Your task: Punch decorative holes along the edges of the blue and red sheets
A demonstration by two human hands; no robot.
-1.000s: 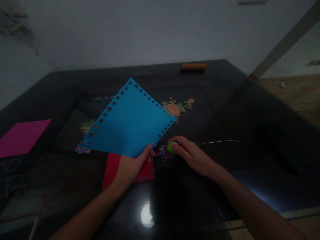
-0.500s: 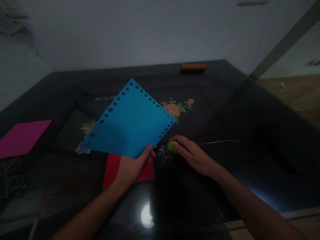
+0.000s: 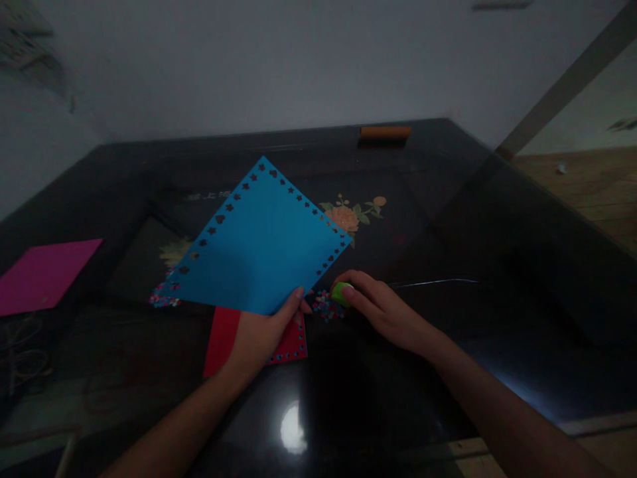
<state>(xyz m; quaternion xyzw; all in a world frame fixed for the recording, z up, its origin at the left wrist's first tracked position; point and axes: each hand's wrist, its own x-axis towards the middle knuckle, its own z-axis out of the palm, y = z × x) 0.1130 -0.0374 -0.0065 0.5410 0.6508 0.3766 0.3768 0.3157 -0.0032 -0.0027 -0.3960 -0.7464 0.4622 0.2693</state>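
A blue sheet of paper (image 3: pixel 269 232) is pinched at its lower edge by my left hand (image 3: pixel 266 332), thumb on top. Star- and heart-shaped holes run along three of its edges. My right hand (image 3: pixel 383 309) is closed round a small lime-green craft punch (image 3: pixel 341 293), apart from the sheet and just right of its near edge. Below the punch lies a pile of tiny coloured paper cutouts (image 3: pixel 327 309). A red sheet (image 3: pixel 221 338) with punched holes lies on the table, partly hidden by my left hand and the blue sheet.
On the dark glossy table (image 3: pixel 378 398) a pink sheet (image 3: pixel 47 275) lies at the left. Near it, scissors (image 3: pixel 24 358) show dimly. More paper cutouts (image 3: pixel 164 297) are at the blue sheet's left corner. An orange-brown roll (image 3: pixel 385 133) rests at the back edge, by the wall.
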